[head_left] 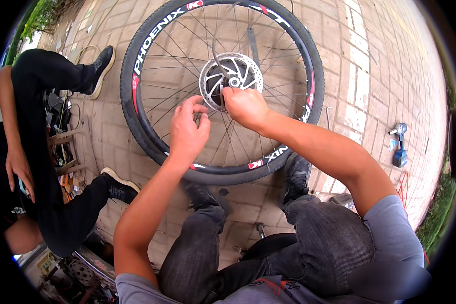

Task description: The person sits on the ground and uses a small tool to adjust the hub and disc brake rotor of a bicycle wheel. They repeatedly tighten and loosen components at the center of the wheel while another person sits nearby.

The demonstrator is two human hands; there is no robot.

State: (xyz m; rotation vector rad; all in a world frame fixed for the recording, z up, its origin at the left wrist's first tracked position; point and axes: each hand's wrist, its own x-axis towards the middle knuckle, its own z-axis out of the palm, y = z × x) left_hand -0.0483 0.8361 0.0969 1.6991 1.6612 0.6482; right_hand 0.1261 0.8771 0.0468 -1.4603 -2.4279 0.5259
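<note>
A bicycle wheel with a black tyre (pixel 314 55) and thin spokes is in front of me. At its hub sits a silver disc brake rotor (pixel 205 76). My right hand (pixel 245 107) is closed in a fist over the rotor's lower part, just below the hub axle (pixel 234 81). What its fingers grip is mostly hidden; a small dark piece shows beside the thumb. My left hand (pixel 190 126) hovers at the rotor's lower left, fingers apart and curled, holding nothing. A thin grey hose or cable (pixel 215 43) curves down from the top toward the hub.
A blue cordless drill (pixel 400 147) and a thin L-shaped key (pixel 329 116) lie on the brick paving to the right. On the left sits another person in dark trousers (pixel 40 116), shoes near the wheel. Tools and parts (pixel 81 271) crowd the lower left.
</note>
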